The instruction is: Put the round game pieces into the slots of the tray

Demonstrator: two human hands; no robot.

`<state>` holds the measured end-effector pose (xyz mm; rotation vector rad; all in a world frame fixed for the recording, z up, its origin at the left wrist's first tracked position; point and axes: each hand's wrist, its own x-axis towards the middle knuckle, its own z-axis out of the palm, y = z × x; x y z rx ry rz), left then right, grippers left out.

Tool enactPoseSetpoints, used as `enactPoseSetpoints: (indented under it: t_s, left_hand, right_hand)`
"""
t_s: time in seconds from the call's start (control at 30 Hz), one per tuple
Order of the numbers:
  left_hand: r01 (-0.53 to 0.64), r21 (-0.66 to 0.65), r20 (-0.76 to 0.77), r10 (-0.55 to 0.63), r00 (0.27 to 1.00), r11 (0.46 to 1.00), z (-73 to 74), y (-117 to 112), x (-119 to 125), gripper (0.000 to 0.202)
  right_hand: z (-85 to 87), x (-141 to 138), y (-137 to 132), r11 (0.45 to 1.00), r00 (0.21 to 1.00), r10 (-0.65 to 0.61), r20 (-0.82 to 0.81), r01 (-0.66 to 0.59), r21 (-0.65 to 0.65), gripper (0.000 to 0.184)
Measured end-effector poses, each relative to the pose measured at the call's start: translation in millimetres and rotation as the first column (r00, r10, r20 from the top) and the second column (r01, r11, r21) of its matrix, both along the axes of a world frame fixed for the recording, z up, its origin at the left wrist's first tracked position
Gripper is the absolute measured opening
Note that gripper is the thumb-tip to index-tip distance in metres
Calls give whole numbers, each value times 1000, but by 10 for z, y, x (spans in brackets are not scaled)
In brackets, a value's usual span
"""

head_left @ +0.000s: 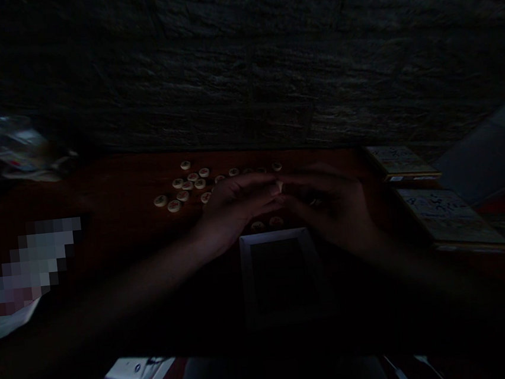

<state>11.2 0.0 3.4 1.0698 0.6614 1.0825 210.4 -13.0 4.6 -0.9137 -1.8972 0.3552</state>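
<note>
Round wooden Chinese chess pieces with red and dark characters lie loose on the dark table, such as one piece [174, 206] to the left of my hands. My left hand [230, 206] and my right hand [336, 199] meet at the fingertips over the middle of the table. Between those fingertips shows a small pale edge of a Chinese chess piece [280, 185]; both hands appear closed on it. Two more pieces [276, 221] lie below the hands, beside the far rim of a shallow rectangular box [279, 234]. Darkness hides most finger detail.
Two flat printed boxes [449, 215] lie at the right. A clear plastic cup [25, 146] with a straw stands at the far left, above a blurred-out flat item [28, 270]. A stone-textured wall [240, 65] rises behind the table [118, 184].
</note>
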Motion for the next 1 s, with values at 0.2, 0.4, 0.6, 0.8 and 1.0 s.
enactPoseSetpoints:
  t_s: [0.2,0.4,0.6,0.8,1.0]
  left_hand:
    - [-9,4,25,9,1000,1000,-3,-1,10,21]
    - [-39,60,-52,42,998,997,-8,36,-32,22]
    - [-204,196,-179,239,954,959,80,172,-129,16]
    - [-183,303,-328,282,901,935,87,238,-183,17]
    - [-47,206,-480,143,866,977,178,216,-156,14]
  right_hand:
    - [4,9,0,1000,999,-20,36,20,1,31]
    - [27,-3,-3,1000,999,6,44,-7,17,25]
    - [5,-63,-58,982,986,163,17,-161,-100,21]
    - [29,-136,-171,924,888,373,269,-331,-190,15]
    - [0,-262,-275,965,821,259,509,-244,-98,16]
